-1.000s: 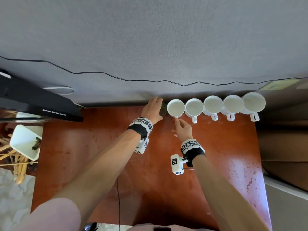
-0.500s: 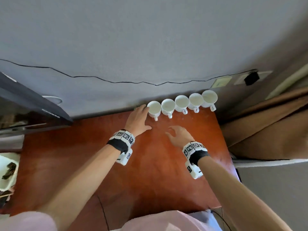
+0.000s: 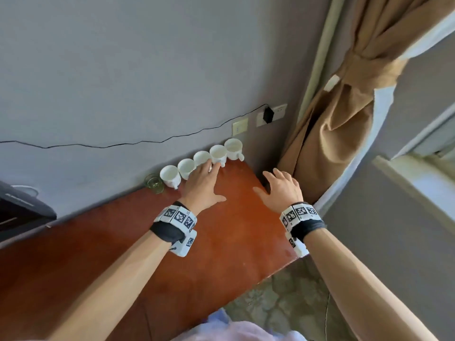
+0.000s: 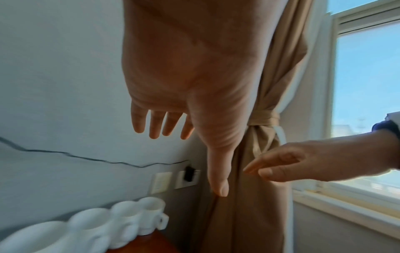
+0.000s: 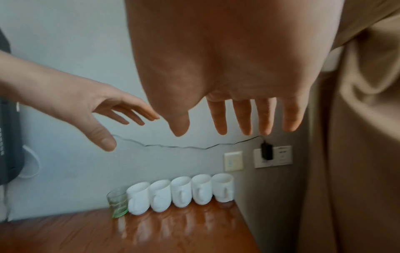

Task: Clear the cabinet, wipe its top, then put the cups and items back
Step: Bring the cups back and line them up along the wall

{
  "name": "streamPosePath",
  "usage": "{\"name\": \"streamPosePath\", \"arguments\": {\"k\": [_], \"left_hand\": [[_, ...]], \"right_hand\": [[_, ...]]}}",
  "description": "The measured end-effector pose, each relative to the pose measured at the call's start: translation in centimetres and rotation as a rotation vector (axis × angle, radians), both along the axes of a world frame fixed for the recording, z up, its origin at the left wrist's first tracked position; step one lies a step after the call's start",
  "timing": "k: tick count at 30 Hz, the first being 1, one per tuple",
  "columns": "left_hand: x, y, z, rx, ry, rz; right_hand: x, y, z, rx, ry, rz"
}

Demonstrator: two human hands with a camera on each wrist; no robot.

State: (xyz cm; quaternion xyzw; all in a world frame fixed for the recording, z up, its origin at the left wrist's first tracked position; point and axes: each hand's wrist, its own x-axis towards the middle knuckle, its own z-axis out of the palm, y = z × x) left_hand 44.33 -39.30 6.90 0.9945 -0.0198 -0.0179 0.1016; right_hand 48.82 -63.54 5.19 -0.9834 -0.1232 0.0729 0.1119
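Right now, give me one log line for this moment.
left hand: open, empty | right hand: open, empty | five white cups plus glass at wall | cabinet top: bare

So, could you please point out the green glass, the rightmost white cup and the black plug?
green glass (image 5: 118, 202): right wrist view, on its side wall.
rightmost white cup (image 5: 223, 187): right wrist view, on its body.
black plug (image 5: 266, 151): right wrist view, on its housing.

cabinet top (image 3: 221, 242): glossy reddish wood | cups (image 5: 181, 193): glossy white ceramic | tumbler (image 5: 118, 202): clear greenish glass
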Motion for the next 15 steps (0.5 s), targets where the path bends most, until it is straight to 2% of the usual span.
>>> {"name": "streamPosePath", "arguments": {"k": [6,15], "left_hand": [[-1.3,-15.2,1.2,0.013,-0.008,-0.139],[-1.9,-39.8,1.5,0.022,0.023,-0.560]], "right_hand": [[-5.7,-16.0,2.6,0.051,-0.086,-0.232],[-16.5,-39.6,2.2,0.088,-0.109,-0.747]]}}
